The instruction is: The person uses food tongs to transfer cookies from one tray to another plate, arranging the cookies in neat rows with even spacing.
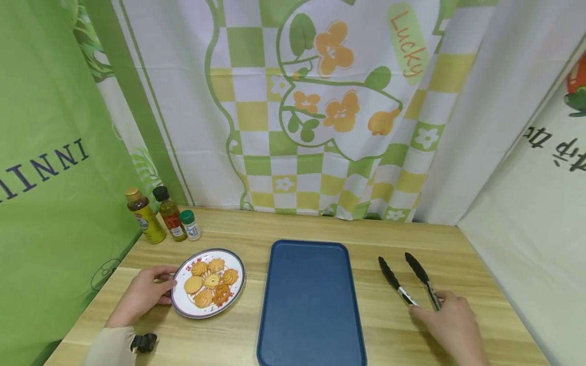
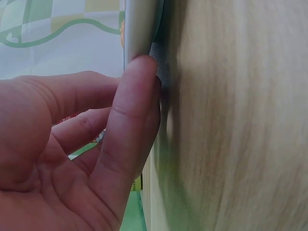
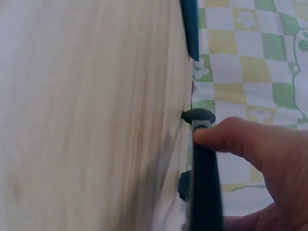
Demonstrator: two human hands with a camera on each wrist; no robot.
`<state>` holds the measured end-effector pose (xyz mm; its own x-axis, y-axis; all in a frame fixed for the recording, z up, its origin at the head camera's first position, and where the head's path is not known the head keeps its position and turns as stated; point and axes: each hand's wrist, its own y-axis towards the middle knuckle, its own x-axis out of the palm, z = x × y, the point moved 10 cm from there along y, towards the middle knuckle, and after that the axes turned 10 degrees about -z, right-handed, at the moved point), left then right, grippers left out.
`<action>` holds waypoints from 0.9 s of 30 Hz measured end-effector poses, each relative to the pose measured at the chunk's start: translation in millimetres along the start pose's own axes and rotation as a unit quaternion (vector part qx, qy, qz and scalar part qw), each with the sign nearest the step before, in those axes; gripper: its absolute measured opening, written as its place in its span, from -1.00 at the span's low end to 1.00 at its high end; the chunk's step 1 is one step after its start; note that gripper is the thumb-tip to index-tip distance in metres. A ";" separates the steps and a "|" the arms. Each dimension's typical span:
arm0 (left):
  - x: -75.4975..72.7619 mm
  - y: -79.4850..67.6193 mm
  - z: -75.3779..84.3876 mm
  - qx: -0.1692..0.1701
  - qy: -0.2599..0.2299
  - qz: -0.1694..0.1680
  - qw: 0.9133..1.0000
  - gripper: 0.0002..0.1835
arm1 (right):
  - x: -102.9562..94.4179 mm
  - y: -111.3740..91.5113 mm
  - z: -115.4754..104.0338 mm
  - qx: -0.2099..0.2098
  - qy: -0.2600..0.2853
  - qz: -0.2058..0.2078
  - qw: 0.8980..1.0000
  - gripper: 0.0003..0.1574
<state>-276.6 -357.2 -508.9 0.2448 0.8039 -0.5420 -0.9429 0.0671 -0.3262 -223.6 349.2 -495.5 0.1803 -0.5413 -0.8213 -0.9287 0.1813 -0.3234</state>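
Observation:
My left hand (image 1: pixel 144 295) grips the left rim of a round white plate (image 1: pixel 186 304) with a dark blue edge. In the left wrist view the plate (image 2: pixel 140 29) appears edge-on, with a finger under its rim close to the wood. Several golden cookies (image 1: pixel 212 280) lie on it, swirled, round and pretzel-shaped. On the right side, my right hand (image 1: pixel 450 323) holds black-tipped metal tongs (image 1: pixel 430 292), their arms spread and tips pointing away. The right wrist view shows my thumb on a dark arm of the tongs (image 3: pixel 204 178).
A dark blue rectangular tray (image 1: pixel 309 305) lies on the wooden table (image 1: pixel 389 236) between plate and tongs. At the back left stand a yellow-labelled bottle (image 1: pixel 147 218), an oil bottle (image 1: pixel 171 216) and a green-capped shaker (image 1: pixel 190 226). Patterned curtains (image 1: pixel 256 117) enclose the table.

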 end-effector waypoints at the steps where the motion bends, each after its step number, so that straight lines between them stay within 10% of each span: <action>1: 0.1 0.4 -0.2 0.000 0.000 0.000 1.000 -0.46 | -0.3 -0.6 -1.2 -0.001 -0.006 0.005 1.000 0.32; 27: -2.5 5.1 -4.3 -0.011 0.011 -0.001 1.000 -0.45 | 4.1 -5.8 -14.7 -0.025 -0.071 0.013 0.997 0.36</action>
<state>-281.0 -361.4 -512.5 0.2512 0.7903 -0.5588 -0.9377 0.0554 -0.3430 -222.3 333.9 -490.1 0.1959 -0.4152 -0.8884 -0.9484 0.1502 -0.2794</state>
